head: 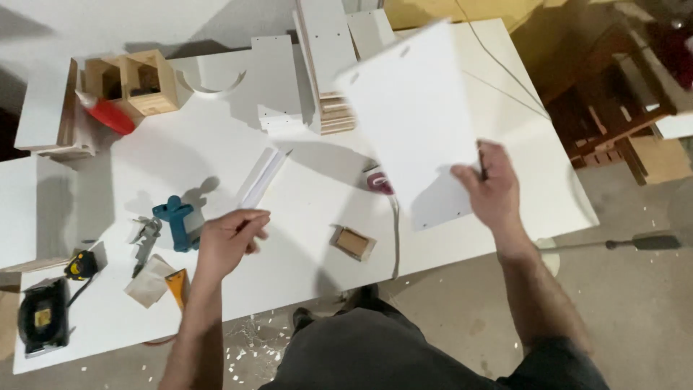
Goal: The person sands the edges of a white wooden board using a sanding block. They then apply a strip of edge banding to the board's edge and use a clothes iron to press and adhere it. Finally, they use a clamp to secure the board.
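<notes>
The white worktable (303, 238) fills most of the view, and above its 2 o'clock part the right hand (492, 189) grips a large white panel (411, 115) by the lower edge, thumb on the near face, so the board is lifted and tilted clear of the table (small holes show near its corners). At 12 o'clock a stack of white-faced plywood boards (328, 65) lies flat, with another white piece with a curved cut-out (238, 76) just beside it at 11 o'clock. Farther toward 10 o'clock stands a small open wooden box (141, 83), and a red glue bottle (108, 114) lies touching its front. The left hand (229, 242), near the centre at 7 o'clock, is closed on the near end of a narrow white strip (261, 177) that points up toward 1 o'clock. Just left of that hand sits a blue clamp (177, 220); to its right, at 5 o'clock, a small wooden block (353, 243).
</notes>
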